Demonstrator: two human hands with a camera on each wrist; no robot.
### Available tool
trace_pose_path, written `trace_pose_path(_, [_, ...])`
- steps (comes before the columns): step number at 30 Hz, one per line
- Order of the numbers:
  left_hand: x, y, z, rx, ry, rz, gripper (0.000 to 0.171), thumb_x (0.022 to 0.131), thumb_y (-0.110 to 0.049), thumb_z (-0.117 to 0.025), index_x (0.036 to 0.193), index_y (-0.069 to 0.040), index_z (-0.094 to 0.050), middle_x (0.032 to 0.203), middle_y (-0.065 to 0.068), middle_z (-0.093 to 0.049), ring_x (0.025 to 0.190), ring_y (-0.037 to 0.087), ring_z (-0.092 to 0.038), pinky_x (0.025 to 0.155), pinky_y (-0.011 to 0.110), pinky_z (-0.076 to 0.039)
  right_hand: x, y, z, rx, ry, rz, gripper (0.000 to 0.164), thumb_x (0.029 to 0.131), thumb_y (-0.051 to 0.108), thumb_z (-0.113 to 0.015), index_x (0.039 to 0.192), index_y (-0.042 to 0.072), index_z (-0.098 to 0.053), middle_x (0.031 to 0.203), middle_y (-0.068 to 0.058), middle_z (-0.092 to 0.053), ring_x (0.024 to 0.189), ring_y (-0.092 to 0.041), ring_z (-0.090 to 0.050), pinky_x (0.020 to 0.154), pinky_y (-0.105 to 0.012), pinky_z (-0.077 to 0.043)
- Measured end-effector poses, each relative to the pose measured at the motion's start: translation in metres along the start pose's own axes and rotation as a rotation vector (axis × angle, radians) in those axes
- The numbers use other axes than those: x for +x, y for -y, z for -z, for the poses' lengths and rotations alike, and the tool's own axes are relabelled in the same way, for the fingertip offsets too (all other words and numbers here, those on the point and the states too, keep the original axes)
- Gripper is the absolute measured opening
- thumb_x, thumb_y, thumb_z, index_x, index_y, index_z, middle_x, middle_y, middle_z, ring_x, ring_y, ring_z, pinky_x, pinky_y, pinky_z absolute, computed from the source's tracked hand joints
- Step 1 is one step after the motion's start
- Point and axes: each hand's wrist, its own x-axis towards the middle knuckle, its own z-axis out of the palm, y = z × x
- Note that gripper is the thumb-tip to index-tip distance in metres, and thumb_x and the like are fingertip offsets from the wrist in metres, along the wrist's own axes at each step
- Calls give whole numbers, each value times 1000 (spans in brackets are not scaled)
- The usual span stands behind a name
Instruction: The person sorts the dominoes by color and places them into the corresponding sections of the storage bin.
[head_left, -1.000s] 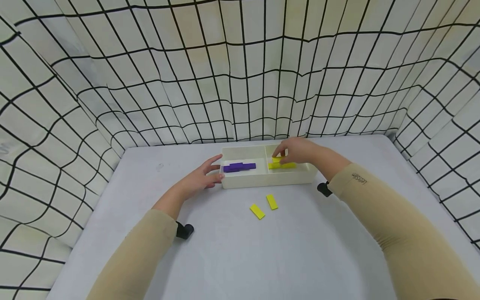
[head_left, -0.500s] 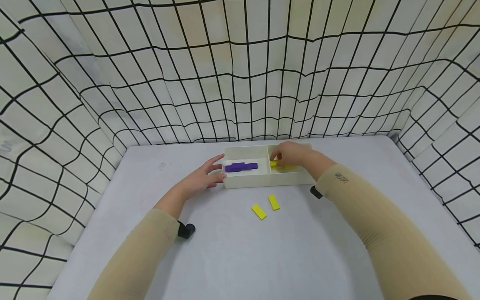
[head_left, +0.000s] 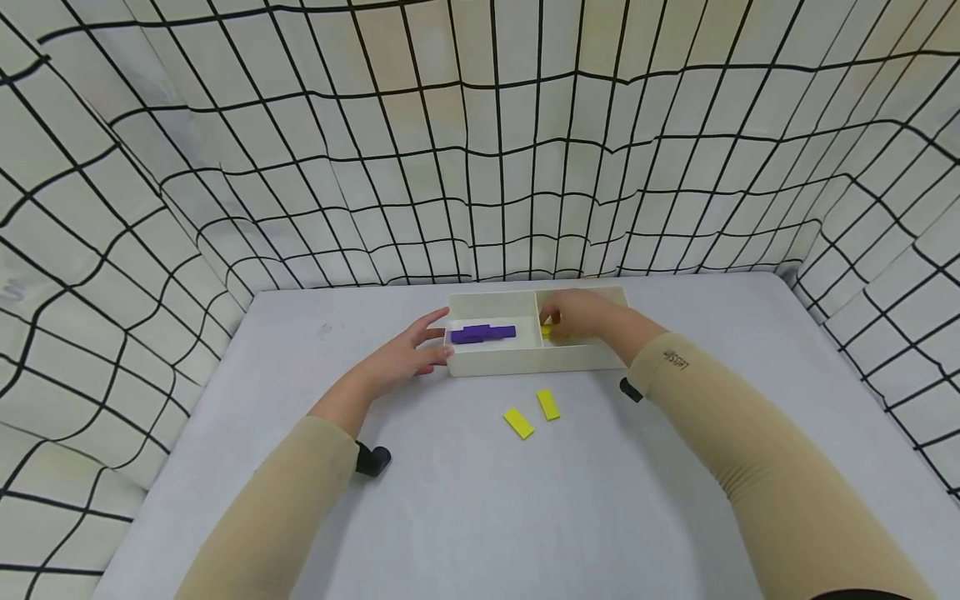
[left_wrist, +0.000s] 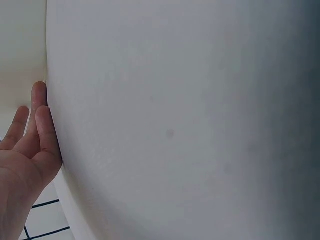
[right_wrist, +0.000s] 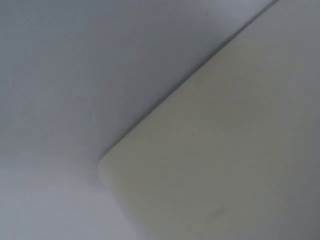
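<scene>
A white two-compartment box (head_left: 540, 361) lies near the back of the table. My left hand (head_left: 405, 348) is at its left end, fingers spread and fairly straight, with the fingertips at the end wall; the left wrist view shows these fingers (left_wrist: 40, 95) against the pale wall. Purple blocks (head_left: 483, 333) lie in the left compartment. Inside the right one, my right hand (head_left: 585, 315) reaches down with curled fingers and pinches a yellow block (head_left: 547, 331), mostly hidden under the hand. The right wrist view shows only the box's outer wall (right_wrist: 210, 140), no fingers.
Two loose yellow blocks, one (head_left: 548, 405) nearer the box and another (head_left: 518, 423) to its left, lie on the white table (head_left: 480, 517) in front. Black netting (head_left: 480, 154) over pale sheets surrounds the table at the back and sides.
My right hand has lowered deeper into the right compartment and shifted slightly left with the yellow block, now covering most of the yellow there. The left hand stays at the box's end.
</scene>
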Motion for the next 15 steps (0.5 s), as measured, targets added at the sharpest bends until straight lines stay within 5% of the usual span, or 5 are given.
trace_pose_path(7, [1,0,1,0,1,3,78,97,-38,-64,155,-48,-14,162,6,-22,127,28,-55,110,47,-39,-8,-2,7,-27,-15,50,34,94,19,-69,127,16,-68,117,-6,-63,108,-24,-55,100,-43,-45])
trace_pose_path(15, [-1,-2,1,2,-2,16,77,97,-39,-63,155,-47,-13,162,7,-22,127,28,-55,110,47,-39,-21,-1,16,-16,-40,73,31,93,23,-71,124,19,-70,110,-2,-65,102,-22,-55,94,-39,-47])
